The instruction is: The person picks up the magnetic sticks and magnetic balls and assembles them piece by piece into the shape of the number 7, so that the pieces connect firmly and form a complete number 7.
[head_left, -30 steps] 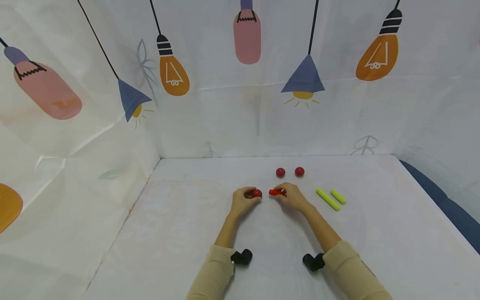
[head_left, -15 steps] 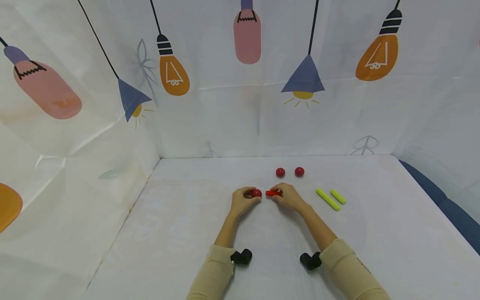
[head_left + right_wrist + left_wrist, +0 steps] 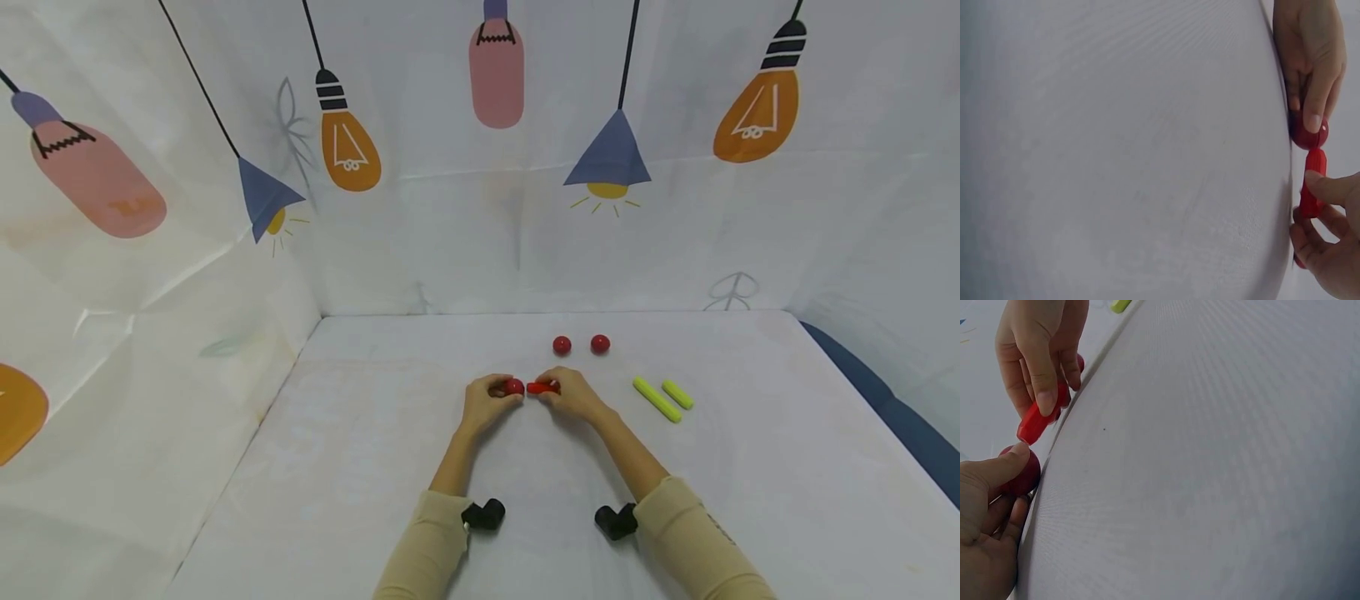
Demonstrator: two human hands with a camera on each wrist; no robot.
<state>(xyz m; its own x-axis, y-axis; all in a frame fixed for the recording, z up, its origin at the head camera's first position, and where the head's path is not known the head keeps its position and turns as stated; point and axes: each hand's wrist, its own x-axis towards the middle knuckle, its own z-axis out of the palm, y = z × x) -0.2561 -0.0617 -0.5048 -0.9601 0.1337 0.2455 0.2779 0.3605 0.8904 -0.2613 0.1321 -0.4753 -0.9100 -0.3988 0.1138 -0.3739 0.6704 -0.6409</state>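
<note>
My left hand [image 3: 483, 403] holds a glossy dark red ball [image 3: 514, 387] between thumb and fingers, low over the white table. Facing it, my right hand [image 3: 573, 395] pinches a short bright red rod [image 3: 1314, 164] with thumb and fingertips. The rod's free end points left, right at the ball's side, and the two overlap in the right wrist view. Something dark red [image 3: 556, 387] shows by the right fingertips at the rod's other end, mostly hidden. Farther back lie two more dark red balls [image 3: 562, 345], side by side. Right of the right hand lie two yellow-green rods [image 3: 657, 400], one longer.
The white table [image 3: 360, 467] runs back to a pale sheet [image 3: 450, 242] printed with lamps and bulbs. More sheet hangs along the left. Black wrist cameras [image 3: 483, 514] sit at both cuffs. Something dark blue [image 3: 892, 408] lies beyond the right table edge.
My right hand has moved left, bringing the red rod up to the ball. The left hand, the two far balls and the yellow-green rods have stayed in place.
</note>
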